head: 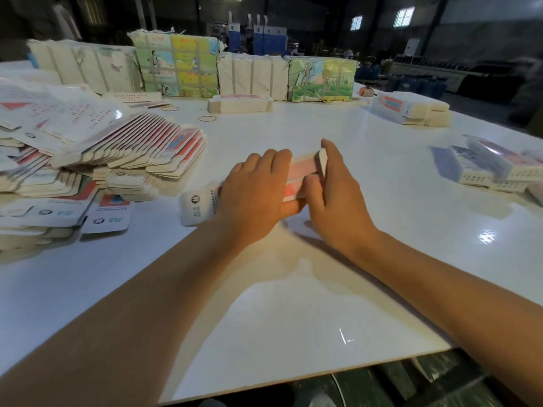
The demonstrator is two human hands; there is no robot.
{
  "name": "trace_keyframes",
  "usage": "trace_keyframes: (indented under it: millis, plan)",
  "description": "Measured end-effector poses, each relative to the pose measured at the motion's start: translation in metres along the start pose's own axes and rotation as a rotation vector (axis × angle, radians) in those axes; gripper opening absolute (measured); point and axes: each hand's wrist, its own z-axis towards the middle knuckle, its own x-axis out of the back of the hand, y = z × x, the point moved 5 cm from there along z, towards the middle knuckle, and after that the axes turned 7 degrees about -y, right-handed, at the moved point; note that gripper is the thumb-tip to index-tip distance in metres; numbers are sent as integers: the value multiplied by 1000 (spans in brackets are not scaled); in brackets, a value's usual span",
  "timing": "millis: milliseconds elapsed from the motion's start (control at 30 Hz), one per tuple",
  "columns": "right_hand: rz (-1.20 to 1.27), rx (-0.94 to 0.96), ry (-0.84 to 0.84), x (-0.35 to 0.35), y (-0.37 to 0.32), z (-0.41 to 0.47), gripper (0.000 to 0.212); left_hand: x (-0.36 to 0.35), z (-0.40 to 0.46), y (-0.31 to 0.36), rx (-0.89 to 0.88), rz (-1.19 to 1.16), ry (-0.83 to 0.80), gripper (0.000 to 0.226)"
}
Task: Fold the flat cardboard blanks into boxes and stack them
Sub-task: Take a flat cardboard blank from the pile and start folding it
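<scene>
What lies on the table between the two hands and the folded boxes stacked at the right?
Only bare white table. In the head view, nothing sits between the hands on the box and the folded boxes.

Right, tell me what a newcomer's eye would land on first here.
First, the two hands at the middle of the white table: the left hand and the right hand hold a red and white cardboard box between them. Next, the big fanned heap of flat blanks at the left. Then the strapped, brightly printed bundles along the far edge.
</scene>
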Motion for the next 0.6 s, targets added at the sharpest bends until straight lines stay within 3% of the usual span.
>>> trace_keyframes:
  millis: [133, 300, 600]
  plan:
    - [70, -22, -90, -1, -3, -2, 63, 0, -3, -1, 14, 36, 15, 67]
    - [736, -142, -129, 2, 1, 3, 49, -1, -4, -7, 41, 18, 48, 66]
    - [772, -113, -45, 8, 2, 5, 41, -1, -6, -14, 37, -66, 62, 66]
